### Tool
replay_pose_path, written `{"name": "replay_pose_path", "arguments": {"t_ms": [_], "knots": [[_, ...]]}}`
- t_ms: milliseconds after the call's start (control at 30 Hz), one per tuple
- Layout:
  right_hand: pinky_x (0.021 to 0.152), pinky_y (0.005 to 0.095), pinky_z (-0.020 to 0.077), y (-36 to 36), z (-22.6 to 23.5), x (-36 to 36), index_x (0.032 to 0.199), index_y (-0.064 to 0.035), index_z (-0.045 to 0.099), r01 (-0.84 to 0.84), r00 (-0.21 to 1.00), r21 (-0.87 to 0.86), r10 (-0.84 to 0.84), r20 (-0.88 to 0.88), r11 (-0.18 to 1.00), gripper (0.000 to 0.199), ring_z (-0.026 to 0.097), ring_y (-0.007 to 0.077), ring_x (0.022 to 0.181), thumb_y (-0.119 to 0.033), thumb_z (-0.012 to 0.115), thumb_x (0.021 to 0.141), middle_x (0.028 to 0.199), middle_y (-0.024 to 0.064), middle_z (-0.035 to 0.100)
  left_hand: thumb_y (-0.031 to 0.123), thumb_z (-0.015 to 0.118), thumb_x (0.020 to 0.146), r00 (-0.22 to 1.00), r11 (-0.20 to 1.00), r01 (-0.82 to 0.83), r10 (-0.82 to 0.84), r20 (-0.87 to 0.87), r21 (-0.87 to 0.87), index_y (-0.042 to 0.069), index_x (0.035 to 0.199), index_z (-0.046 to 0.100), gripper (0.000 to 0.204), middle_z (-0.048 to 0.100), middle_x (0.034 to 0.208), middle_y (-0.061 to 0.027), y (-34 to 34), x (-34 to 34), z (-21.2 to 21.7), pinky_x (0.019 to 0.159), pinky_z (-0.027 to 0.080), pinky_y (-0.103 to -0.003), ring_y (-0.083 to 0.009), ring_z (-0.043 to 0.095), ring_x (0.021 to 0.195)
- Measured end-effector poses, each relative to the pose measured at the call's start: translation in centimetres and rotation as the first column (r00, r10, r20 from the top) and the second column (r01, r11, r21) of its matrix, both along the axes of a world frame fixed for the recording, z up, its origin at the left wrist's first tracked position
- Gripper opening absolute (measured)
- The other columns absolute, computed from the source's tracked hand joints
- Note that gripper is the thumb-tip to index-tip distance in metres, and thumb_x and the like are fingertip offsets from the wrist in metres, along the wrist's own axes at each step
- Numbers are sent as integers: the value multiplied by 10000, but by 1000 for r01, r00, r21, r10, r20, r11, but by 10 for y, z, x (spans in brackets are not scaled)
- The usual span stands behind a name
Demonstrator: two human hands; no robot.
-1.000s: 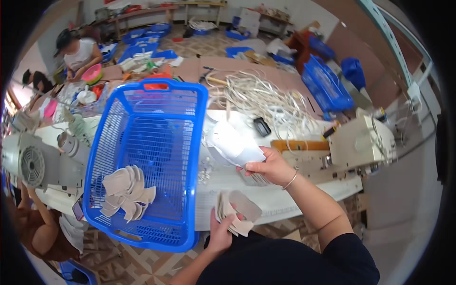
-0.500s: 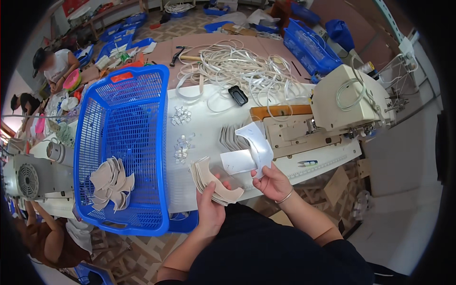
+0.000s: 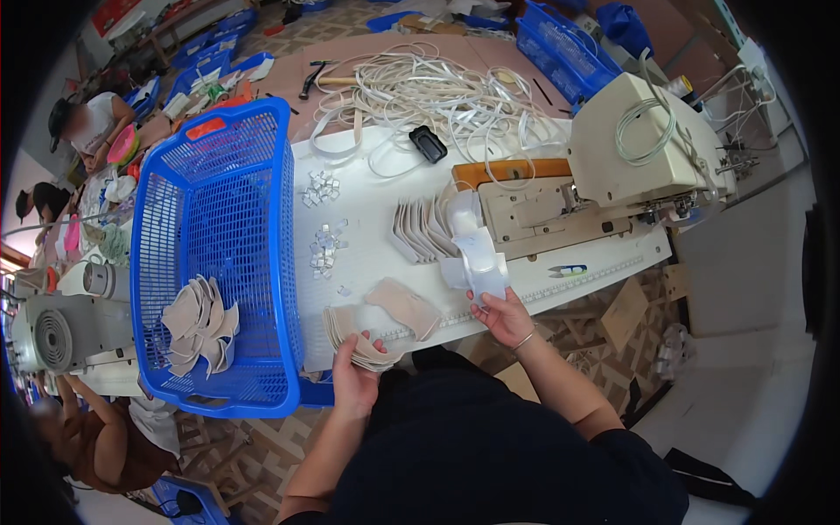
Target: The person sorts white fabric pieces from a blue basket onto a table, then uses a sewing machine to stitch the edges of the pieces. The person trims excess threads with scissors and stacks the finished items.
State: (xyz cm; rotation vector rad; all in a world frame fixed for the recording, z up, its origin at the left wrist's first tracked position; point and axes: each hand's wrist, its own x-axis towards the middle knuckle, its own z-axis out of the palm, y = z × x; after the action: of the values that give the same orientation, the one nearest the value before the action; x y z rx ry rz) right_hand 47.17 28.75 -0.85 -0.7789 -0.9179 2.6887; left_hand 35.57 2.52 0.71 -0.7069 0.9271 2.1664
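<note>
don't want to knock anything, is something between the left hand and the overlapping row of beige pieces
Yes, a loose beige piece lies between the left hand, which holds a beige stack, and the row.

We cannot count the beige pieces [image 3: 339,324] in the left hand [image 3: 357,385] (edges overlap) or identify the tiny clear bits [image 3: 326,249].

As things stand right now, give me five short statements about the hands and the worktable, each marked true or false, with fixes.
1. The left hand holds a stack of flat, curved beige pieces. True.
2. The right hand is empty. False: the right hand holds shiny white sheet-like pieces.
3. The blue plastic basket stands left of the cream sewing machine. True.
4. A small black oblong tray lies inside the basket. False: the tray lies on the white tabletop.
5. More beige pieces lie in the basket. True.
</note>
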Motion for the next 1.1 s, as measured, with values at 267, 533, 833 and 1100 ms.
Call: {"name": "replay_pose_path", "arguments": {"t_ms": [267, 533, 833, 1100], "knots": [[854, 352, 463, -14, 16, -3, 1213, -80, 408, -97, 995, 43, 98, -13, 994, 428, 536, 226, 1035, 10, 552, 820, 1123, 105, 527, 34, 521, 786, 911, 935, 8, -153, -384, -354, 7, 1224, 363, 467, 498, 1077, -121, -8, -13, -40, 810, 456, -312, -190, 532, 911], [864, 333, 457, -33, 30, -27, 1087, -36, 545, -303, 952, 560, 265, 150, 771, 311, 558, 203, 998, 40, 563, 787, 1053, 95, 590, 103, 587, 746, 465, 310, -360, -758, -458, -880, -33, 1283, 301, 623, 431, 1198, -271, -17, -32, -65, 969, 323, -430, -383, 423, 1116], [839, 326, 468, -52, 36, -52, 945, -90, 642, 85, 919, 915, 386, 80, -394, 348, 548, 252, 980, 55, 576, 636, 1058, 22, 613, 132, 600, 779, 370, 179, -445, -856, -363, -877, -61, 1337, 209, 708, 291, 1328, -296, -22, -35, -38, 1044, 238, -437, -422, 285, 1246], [814, 326, 484, -45, 34, -50, 944, -85, 646, 73, 941, 876, 324, 97, -476, 362, 559, 274, 950, 64, 598, 618, 1050, 39, 615, 94, 549, 804, 252, 289, -478, -859, -445, -830, -69, 1307, 273, 597, 245, 1363, -272, -29, -21, -21, 1058, 208, -461, -443, 240, 1263]]}}
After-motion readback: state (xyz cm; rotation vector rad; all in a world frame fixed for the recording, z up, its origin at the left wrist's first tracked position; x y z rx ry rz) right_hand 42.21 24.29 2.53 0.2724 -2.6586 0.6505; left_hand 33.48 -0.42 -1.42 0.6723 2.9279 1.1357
